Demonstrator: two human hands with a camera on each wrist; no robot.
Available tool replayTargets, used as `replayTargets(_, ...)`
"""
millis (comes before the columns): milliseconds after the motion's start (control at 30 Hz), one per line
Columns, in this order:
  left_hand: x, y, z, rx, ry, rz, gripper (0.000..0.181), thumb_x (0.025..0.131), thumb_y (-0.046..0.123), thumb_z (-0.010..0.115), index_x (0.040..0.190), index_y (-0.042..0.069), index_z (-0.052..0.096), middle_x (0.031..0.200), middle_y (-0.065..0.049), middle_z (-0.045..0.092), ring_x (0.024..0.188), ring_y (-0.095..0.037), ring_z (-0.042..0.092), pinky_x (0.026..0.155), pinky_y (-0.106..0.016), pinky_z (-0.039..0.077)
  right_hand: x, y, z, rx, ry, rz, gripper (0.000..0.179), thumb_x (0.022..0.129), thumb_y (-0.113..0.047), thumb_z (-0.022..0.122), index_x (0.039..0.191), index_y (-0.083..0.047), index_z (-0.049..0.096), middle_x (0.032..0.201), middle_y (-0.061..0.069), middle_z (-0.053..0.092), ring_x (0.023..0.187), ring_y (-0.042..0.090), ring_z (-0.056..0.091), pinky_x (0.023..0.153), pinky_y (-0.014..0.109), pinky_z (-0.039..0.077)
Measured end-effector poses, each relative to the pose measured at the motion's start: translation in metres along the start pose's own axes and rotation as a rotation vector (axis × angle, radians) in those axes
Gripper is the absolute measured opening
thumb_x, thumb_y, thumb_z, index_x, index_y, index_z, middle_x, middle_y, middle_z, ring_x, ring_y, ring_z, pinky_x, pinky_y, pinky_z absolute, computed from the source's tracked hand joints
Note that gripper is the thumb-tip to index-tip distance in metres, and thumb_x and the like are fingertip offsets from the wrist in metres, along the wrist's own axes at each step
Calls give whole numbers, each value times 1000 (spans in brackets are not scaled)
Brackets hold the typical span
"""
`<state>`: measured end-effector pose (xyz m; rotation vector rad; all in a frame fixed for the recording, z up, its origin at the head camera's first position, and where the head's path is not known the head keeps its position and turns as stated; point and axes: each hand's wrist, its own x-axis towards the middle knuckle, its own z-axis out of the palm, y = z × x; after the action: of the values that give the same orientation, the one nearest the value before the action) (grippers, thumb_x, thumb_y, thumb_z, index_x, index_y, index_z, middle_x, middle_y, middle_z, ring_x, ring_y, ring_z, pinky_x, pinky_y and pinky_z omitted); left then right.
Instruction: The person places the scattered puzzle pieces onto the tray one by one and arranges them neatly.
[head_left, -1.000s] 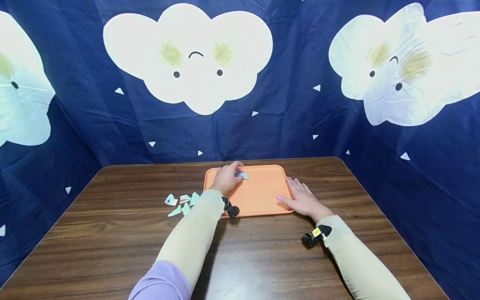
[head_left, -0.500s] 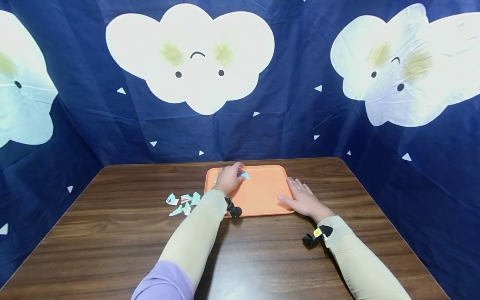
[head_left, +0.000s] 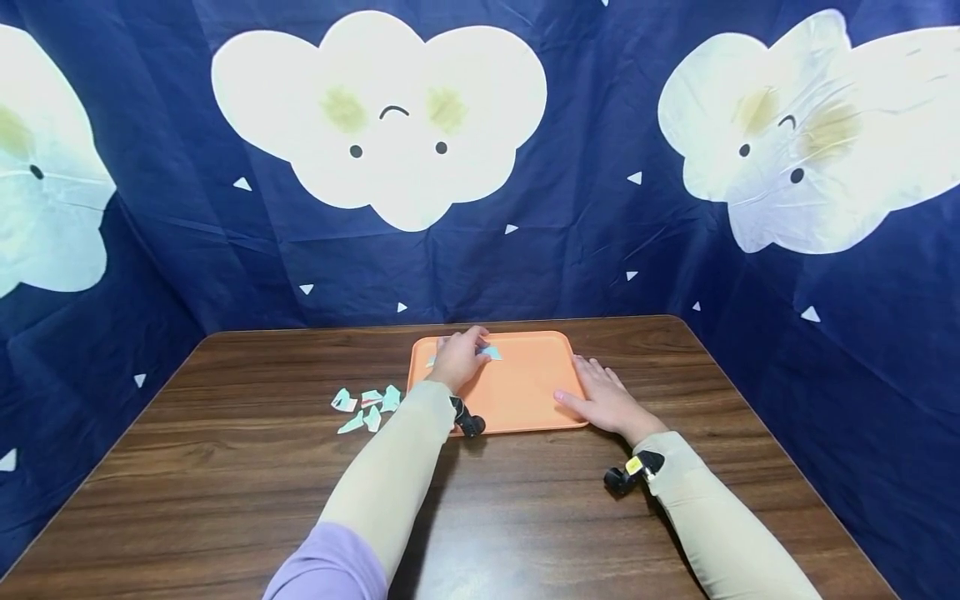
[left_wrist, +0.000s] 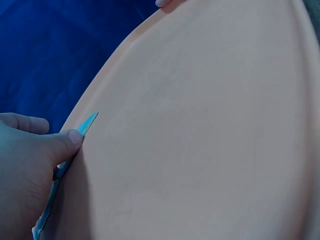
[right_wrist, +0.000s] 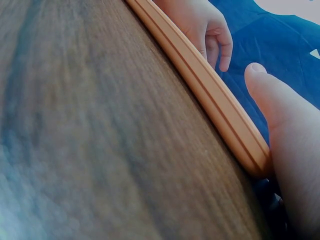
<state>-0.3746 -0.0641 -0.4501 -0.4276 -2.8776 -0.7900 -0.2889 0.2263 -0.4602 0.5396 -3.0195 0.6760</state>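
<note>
An orange tray lies on the wooden table. My left hand is over its far left part, beside a light-blue paper piece. In the left wrist view, my thumb touches the piece, while the visible finger stays apart from it, near the far rim. More blue paper shows below the thumb, largely hidden by the hand. Another scrap peeks out left of the hand. My right hand rests against the tray's right edge with spread fingers, its thumb over the rim.
Several loose, irregular paper pieces, pale blue-green and white, one with red, lie on the table left of the tray. A dark blue curtain with cloud prints stands behind the table.
My left hand has shifted very slightly right, and a scrap now shows to its left. The right hand and the tray hold their places.
</note>
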Motion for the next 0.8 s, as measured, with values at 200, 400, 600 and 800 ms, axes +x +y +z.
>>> replayTargets(200,-3,1,-1,-1,2,7,46,95,26,72,138,16,57,122,3,70,118,-24,60,109,-51,26,-1,0,0,5,-2,0,96,97,-64,47,159,2,17,164,23,21,152,43,13,120,60,9)
replayTargets(400,-11,1,-14,-102,28,7,54,95,24,72,144,14,52,131,-1,67,118,-24,62,109,-55,23,0,0,1,3,-5,-1,97,97,-66,46,160,2,16,165,23,20,153,42,12,120,60,8)
replayTargets(600,-25,-2,-32,-155,69,57,51,96,26,71,142,14,52,132,-6,66,117,-27,62,103,-51,25,-2,-1,-2,-1,-8,8,97,97,-66,46,160,2,15,164,24,19,153,43,11,120,60,7)
replayTargets(800,-41,-11,-46,-170,142,106,50,95,25,72,139,13,54,127,-7,67,115,-30,61,101,-48,25,-1,0,-1,-5,-10,9,98,98,-67,44,160,2,15,164,25,19,152,43,12,120,61,7)
